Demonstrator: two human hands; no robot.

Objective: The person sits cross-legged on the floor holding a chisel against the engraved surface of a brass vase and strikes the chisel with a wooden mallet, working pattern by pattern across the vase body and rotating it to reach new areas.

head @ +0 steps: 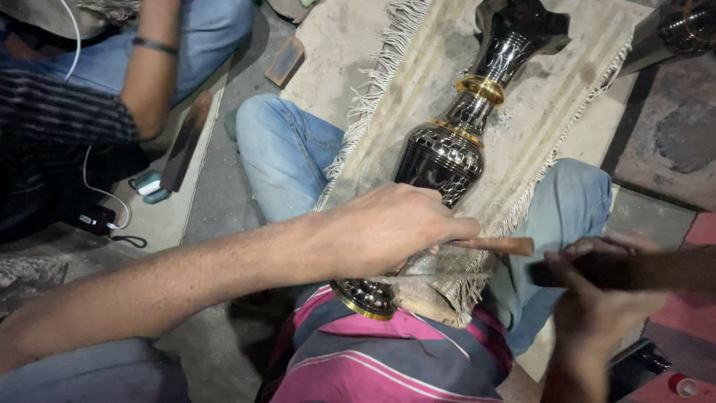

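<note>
A tall black metal vase [447, 153] with gold bands and fine engraved patterns lies on its side on a fringed beige mat [537, 97] across my lap. My left hand [388, 227] rests on the vase's lower body and grips a thin tool with a wooden handle [496, 245], its tip hidden under my fingers. My right hand [597, 298] is closed around a dark wooden mallet [634, 270] held just right of the tool's handle end. The vase's base [365, 297] points toward my pink striped shirt.
Another person in jeans sits at the upper left, one forearm [149, 71] hanging down. A dark flat bar [186, 142], a small wooden block [285, 61] and a cable [104, 194] lie on the concrete floor. A second dark vase [690, 26] shows at top right.
</note>
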